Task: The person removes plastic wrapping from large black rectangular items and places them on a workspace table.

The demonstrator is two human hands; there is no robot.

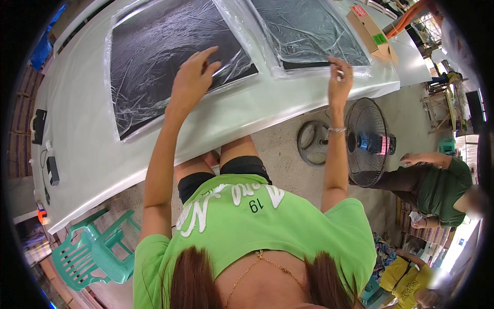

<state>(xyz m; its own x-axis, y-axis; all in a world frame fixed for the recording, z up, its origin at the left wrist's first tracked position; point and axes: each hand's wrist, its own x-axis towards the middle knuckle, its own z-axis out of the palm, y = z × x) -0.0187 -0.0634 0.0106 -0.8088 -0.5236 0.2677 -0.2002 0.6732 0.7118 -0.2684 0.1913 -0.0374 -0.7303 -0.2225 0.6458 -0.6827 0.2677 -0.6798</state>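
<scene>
Two flat dark panels under clear, wrinkled plastic film lie side by side on the pale-covered table. My left hand (pixel 194 76) is over the lower right part of the left panel (pixel 154 56), its fingers and thumb apart and nothing in it. At the lower right corner of the right panel (pixel 309 31) is my right hand (pixel 340 78), fingers loosely bent, with no object visible in it. It wears a ring, and a bracelet (pixel 337 130) circles the wrist. Whether its fingertips touch the film is hard to tell.
An open cardboard box (pixel 371 33) lies right of the panels on the table (pixel 231 113). A standing fan (pixel 366 141) is close to my right arm. Green plastic chairs (pixel 98 247) stand at lower left. Two people, one in a dark green shirt (pixel 442 190), are at right.
</scene>
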